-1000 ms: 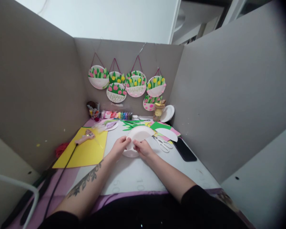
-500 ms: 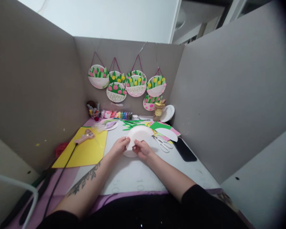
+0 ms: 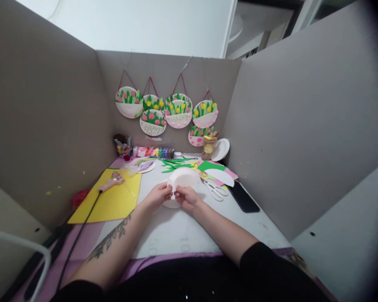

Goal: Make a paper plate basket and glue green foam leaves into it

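Observation:
A white paper plate (image 3: 185,177) with a crimped rim is held slightly raised over the middle of the table. My left hand (image 3: 162,193) pinches its left edge, fingers closed. Close beside it, my right hand (image 3: 187,197) is closed with thumb and fingertips at the plate's lower edge. More white plate-like paper (image 3: 171,204) shows below the hands; whether it is a second piece I cannot tell. White-handled scissors (image 3: 216,191) lie just right of the plate, and green paper leaves (image 3: 176,165) lie behind it.
A glue gun (image 3: 111,183) rests on yellow sheets (image 3: 103,207) at the left, its cord running forward. At the right are a phone (image 3: 244,197) and a cut plate piece (image 3: 220,176). Paint bottles (image 3: 159,152) line the back. Decorated plates (image 3: 178,119) hang on the grey partition.
My fingertips have come closer together at the plate's lower edge. The plate has tilted a little, showing more of its crimped rim. The things on the table have stayed put.

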A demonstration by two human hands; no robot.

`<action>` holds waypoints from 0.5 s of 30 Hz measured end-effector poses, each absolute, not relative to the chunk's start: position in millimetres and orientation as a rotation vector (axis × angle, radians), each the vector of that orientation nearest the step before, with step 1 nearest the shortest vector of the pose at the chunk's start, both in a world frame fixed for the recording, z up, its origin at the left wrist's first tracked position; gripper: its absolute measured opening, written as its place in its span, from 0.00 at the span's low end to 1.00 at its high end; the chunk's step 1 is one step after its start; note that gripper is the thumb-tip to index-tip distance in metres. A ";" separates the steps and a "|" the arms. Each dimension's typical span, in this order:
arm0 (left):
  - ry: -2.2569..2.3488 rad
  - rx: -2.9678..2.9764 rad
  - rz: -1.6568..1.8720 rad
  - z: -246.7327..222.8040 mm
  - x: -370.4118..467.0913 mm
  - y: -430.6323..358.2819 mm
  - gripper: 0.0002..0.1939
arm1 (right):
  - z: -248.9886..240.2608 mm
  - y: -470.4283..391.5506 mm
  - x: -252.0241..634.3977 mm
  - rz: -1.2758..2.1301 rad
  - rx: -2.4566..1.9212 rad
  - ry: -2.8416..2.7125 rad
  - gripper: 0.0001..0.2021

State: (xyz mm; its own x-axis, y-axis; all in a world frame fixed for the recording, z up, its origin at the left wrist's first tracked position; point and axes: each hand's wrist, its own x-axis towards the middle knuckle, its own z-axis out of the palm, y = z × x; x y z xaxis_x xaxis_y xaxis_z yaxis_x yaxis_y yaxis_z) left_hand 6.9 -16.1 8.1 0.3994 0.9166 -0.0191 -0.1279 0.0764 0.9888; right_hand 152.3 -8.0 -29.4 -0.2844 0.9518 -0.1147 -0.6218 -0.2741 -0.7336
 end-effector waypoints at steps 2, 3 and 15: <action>0.811 1.206 0.936 9.0 7.0 -16.7 0.19 | -29.1 -8.0 153.0 1.818 -0.650 -0.680 0.13; 0.819 1.204 0.944 9.3 7.0 -16.8 0.19 | -28.9 -7.6 153.1 1.815 -0.649 -0.673 0.13; 1.012 1.435 0.966 5.0 9.9 -15.9 0.17 | -27.7 -6.6 154.3 1.751 -0.678 -0.653 0.12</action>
